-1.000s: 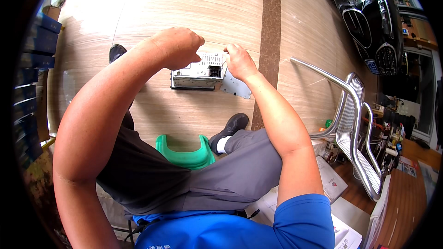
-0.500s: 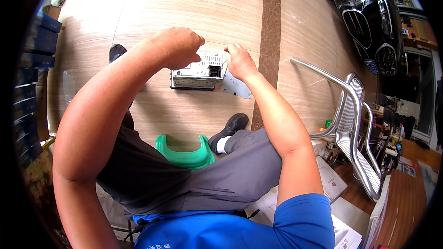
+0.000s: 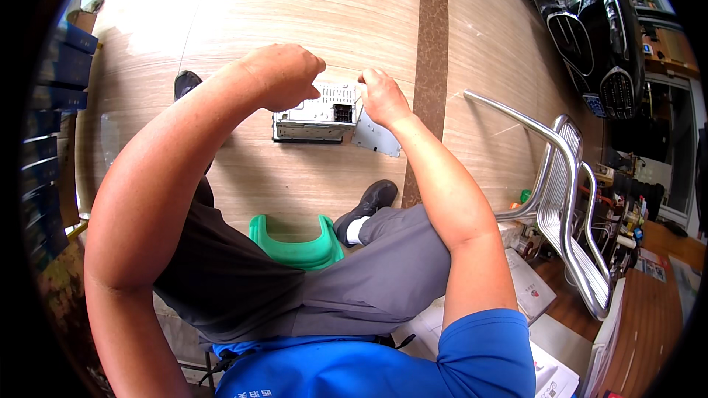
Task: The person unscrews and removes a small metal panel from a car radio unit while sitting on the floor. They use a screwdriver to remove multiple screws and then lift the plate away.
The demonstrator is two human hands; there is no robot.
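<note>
A silver metal car stereo (image 3: 308, 115) rests on the floor in front of me, with slotted vents and a black connector socket on its upper side. My left hand (image 3: 291, 77) is curled over its far left part, thumb and forefinger toward the vents. What those fingers hold, if anything, is hidden. At the stereo's right end my right hand (image 3: 383, 99) is closed, fingertips pinched at the edge. Whatever is between them is too small to name. A flat grey metal plate (image 3: 377, 137) lies on the floor beside the stereo, below my right hand.
Between my legs stands a green plastic stool (image 3: 295, 252). To the right is a metal-framed chair (image 3: 564, 169), with a black car (image 3: 594, 37) farther off. Blue boxes (image 3: 70, 66) are stacked along the left. A brown strip (image 3: 431, 37) crosses the pale floor.
My left hand has shifted very slightly to the left. The right hand, the stereo and the plate look the same.
</note>
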